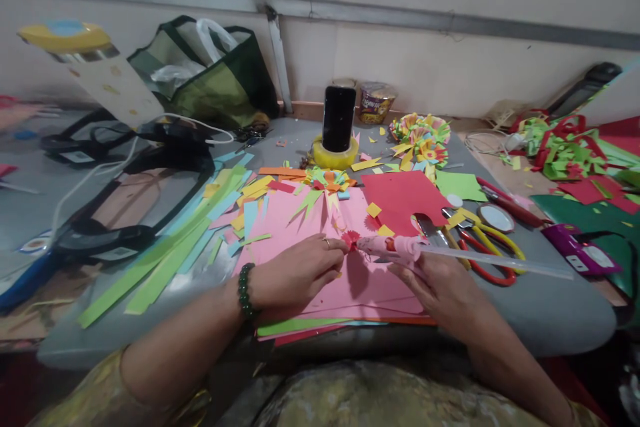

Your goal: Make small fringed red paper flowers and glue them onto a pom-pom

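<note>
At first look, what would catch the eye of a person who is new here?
Probably the pink glue gun in the right hand, at the centre, its tip near the red paper piece by the left hand. Next, the phone upright at the yellow ring behind, and the long green strips on the left.

The glue gun (pixel 411 248) looked like smooth pink plastic, its glue stick (pixel 500 261) translucent and faintly shiny. The pink sheets (pixel 285 213) beneath were matt paper, as were the green strips (pixel 165 247) at left. The bench (pixel 550 320) was smooth with a soft sheen. On the far side, the phone (pixel 339 119) had a glossy dark screen, the yellow tape roll (pixel 335 156) shone like plastic, and the green bag (pixel 225 97) seemed fabric. The bracelet (pixel 244 290) had polished beads.
</note>
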The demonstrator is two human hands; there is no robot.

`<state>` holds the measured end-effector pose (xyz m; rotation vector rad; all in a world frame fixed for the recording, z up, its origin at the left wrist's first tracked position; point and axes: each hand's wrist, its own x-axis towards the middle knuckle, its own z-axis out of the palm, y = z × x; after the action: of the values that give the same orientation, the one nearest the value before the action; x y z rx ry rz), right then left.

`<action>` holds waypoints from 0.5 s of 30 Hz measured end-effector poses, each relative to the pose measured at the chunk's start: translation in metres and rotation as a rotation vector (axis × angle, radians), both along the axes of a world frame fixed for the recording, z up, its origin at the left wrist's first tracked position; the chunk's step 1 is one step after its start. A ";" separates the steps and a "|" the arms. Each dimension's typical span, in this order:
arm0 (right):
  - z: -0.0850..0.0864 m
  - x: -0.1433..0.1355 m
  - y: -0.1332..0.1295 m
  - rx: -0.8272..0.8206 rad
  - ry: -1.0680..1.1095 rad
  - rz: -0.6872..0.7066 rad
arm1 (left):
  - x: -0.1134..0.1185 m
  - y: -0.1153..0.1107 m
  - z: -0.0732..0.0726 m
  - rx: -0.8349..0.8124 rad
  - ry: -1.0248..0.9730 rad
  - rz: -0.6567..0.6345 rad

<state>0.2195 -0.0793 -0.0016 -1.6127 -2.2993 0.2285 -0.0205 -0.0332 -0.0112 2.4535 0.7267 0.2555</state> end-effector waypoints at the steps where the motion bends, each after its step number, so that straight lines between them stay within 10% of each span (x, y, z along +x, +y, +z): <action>1: 0.000 -0.001 0.000 -0.009 0.008 0.003 | 0.000 0.000 0.000 -0.003 0.012 0.000; 15: 0.000 0.000 -0.001 -0.065 -0.085 -0.018 | -0.003 0.001 -0.003 0.009 -0.022 0.009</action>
<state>0.2194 -0.0801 -0.0015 -1.7049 -2.3620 0.2380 -0.0230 -0.0326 -0.0143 2.4525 0.7290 0.2890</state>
